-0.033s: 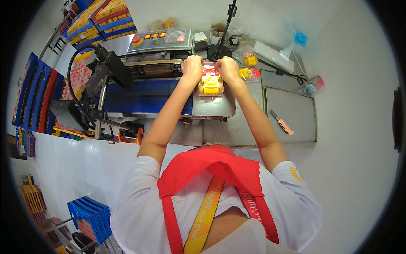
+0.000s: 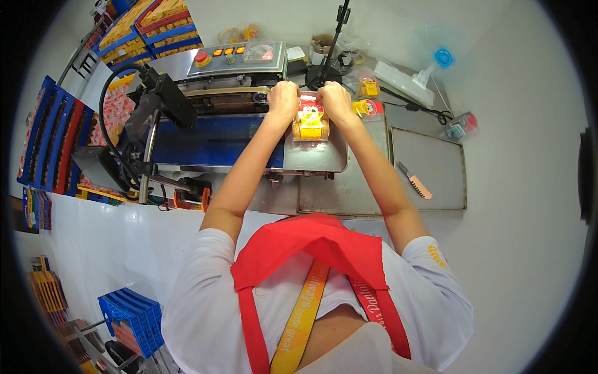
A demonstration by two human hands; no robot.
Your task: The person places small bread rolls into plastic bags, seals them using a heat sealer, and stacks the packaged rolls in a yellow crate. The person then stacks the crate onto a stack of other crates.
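Yellow-labelled packet [image 2: 311, 124]'s far end sits between left hand [image 2: 284, 98] and right hand [image 2: 335, 100], fingertips hidden, grips unclear.

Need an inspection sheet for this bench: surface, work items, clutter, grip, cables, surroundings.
Surface: metal plate at the right end of a blue belt
Work items: clear pack with red-and-yellow label, over the plate
Clutter: pink serrated tool on a metal tray; small pack near a long white box
Grip: left hand and right hand curled at the pack's far end; fingertips hidden
Cables: black cable arching at left; second cable beside the white box
Surroundings: stacked crates at left, white wall at right
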